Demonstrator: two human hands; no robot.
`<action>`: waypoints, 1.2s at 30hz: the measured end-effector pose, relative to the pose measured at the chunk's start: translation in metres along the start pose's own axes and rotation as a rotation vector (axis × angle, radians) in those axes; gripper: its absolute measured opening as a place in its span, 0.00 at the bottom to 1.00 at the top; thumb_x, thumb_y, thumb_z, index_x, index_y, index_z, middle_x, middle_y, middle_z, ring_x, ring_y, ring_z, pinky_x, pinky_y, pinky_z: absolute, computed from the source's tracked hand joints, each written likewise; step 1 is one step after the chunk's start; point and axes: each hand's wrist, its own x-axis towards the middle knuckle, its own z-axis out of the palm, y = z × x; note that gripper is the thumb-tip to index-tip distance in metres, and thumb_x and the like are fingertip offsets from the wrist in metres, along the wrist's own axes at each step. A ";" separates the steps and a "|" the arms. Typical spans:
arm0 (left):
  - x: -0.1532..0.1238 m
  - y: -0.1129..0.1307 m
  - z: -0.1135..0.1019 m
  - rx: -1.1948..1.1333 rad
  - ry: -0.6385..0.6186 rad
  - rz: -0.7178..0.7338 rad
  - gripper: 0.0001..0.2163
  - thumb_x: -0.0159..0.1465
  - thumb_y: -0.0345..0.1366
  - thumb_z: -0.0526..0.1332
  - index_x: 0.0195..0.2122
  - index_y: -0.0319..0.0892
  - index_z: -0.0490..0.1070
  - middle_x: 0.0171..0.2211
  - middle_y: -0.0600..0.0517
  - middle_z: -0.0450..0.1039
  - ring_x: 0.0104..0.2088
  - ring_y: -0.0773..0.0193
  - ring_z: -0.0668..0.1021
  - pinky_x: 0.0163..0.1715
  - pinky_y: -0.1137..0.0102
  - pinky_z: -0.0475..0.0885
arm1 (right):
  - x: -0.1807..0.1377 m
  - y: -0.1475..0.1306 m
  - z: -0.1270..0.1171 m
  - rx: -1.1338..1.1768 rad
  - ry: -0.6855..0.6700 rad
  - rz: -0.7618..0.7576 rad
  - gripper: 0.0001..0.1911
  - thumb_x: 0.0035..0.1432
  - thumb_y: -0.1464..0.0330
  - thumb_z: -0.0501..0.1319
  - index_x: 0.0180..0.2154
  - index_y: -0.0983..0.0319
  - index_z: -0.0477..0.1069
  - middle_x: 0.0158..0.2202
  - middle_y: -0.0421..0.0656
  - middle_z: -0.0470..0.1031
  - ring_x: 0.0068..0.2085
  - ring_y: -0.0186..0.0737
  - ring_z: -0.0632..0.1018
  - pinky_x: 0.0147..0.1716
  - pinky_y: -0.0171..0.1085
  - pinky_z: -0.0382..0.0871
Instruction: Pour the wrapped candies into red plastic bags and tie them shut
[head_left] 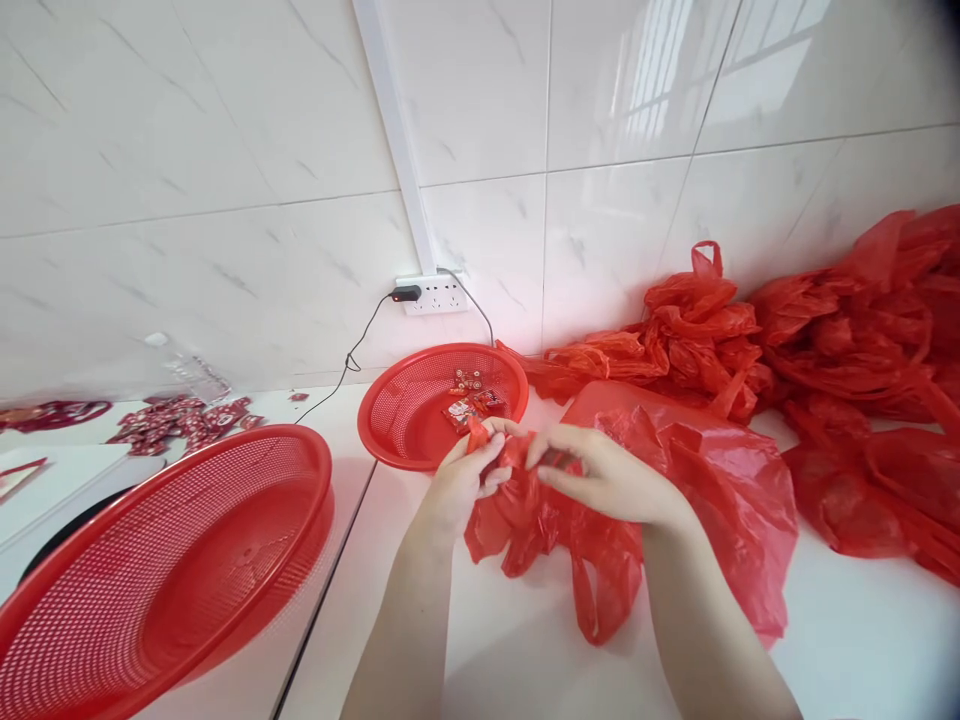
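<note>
A red plastic bag (pixel 720 490) lies spread over the white table in front of me, its gathered top and loose handles toward my hands. My left hand (pixel 469 470) is closed on the bunched film, and a tip of red plastic sticks up above the fingers. On the other side, my right hand (pixel 592 470) has its fingers curled round the same bag's gathered part, thumb and fingertips close to the left hand. Just behind my left hand stands a small red mesh basket (pixel 390 400) holding several small printed packets (pixel 461 410).
A large red mesh basket (pixel 247 530) stands at the left. Behind it lie many small red packets (pixel 180 425) and a clear plastic bottle (pixel 191 370). Crumpled red bags (pixel 840 330) pile along the wall at the right. A black cable runs from a power strip (pixel 435 294).
</note>
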 end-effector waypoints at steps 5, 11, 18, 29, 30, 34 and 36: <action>-0.011 0.000 0.011 0.324 0.007 0.150 0.12 0.68 0.45 0.54 0.49 0.49 0.68 0.29 0.56 0.62 0.28 0.70 0.66 0.32 0.75 0.66 | 0.007 0.002 0.009 0.148 0.290 0.011 0.10 0.65 0.70 0.51 0.41 0.60 0.70 0.42 0.42 0.75 0.46 0.38 0.74 0.49 0.40 0.66; -0.016 0.001 0.014 0.580 0.049 0.292 0.13 0.69 0.42 0.50 0.52 0.47 0.65 0.25 0.58 0.61 0.24 0.67 0.63 0.28 0.72 0.62 | 0.008 0.002 0.013 0.403 0.139 0.013 0.10 0.63 0.73 0.53 0.46 0.57 0.65 0.51 0.42 0.73 0.55 0.38 0.72 0.55 0.43 0.64; -0.010 -0.005 0.004 0.535 0.073 0.337 0.14 0.70 0.41 0.49 0.53 0.46 0.62 0.24 0.57 0.63 0.24 0.67 0.66 0.25 0.73 0.62 | 0.010 0.002 0.019 0.268 0.077 0.037 0.21 0.58 0.74 0.60 0.51 0.55 0.60 0.52 0.44 0.71 0.41 0.36 0.75 0.35 0.37 0.68; -0.002 -0.009 -0.002 0.500 0.247 0.778 0.14 0.68 0.33 0.51 0.53 0.47 0.68 0.54 0.46 0.71 0.54 0.57 0.73 0.52 0.61 0.69 | 0.010 -0.001 0.026 0.139 0.046 0.108 0.30 0.56 0.72 0.62 0.59 0.56 0.58 0.30 0.36 0.71 0.31 0.35 0.73 0.33 0.37 0.67; -0.002 -0.008 -0.002 0.445 0.257 0.773 0.13 0.69 0.36 0.51 0.52 0.47 0.69 0.54 0.46 0.72 0.54 0.57 0.74 0.52 0.61 0.69 | 0.010 -0.001 0.027 0.112 0.013 0.105 0.28 0.55 0.72 0.62 0.57 0.56 0.61 0.29 0.36 0.71 0.30 0.35 0.72 0.32 0.36 0.67; -0.006 0.000 -0.007 0.461 0.234 0.663 0.14 0.71 0.41 0.50 0.51 0.45 0.70 0.53 0.45 0.72 0.54 0.57 0.74 0.55 0.61 0.67 | 0.013 0.000 0.031 0.030 0.047 0.100 0.15 0.55 0.72 0.60 0.47 0.58 0.68 0.31 0.38 0.73 0.31 0.36 0.73 0.32 0.37 0.66; -0.007 0.004 -0.012 0.527 0.181 0.577 0.14 0.68 0.41 0.55 0.51 0.44 0.71 0.56 0.45 0.71 0.57 0.56 0.72 0.57 0.61 0.65 | 0.013 0.000 0.030 0.036 0.065 0.086 0.10 0.56 0.72 0.59 0.42 0.59 0.70 0.31 0.38 0.74 0.31 0.36 0.72 0.33 0.36 0.66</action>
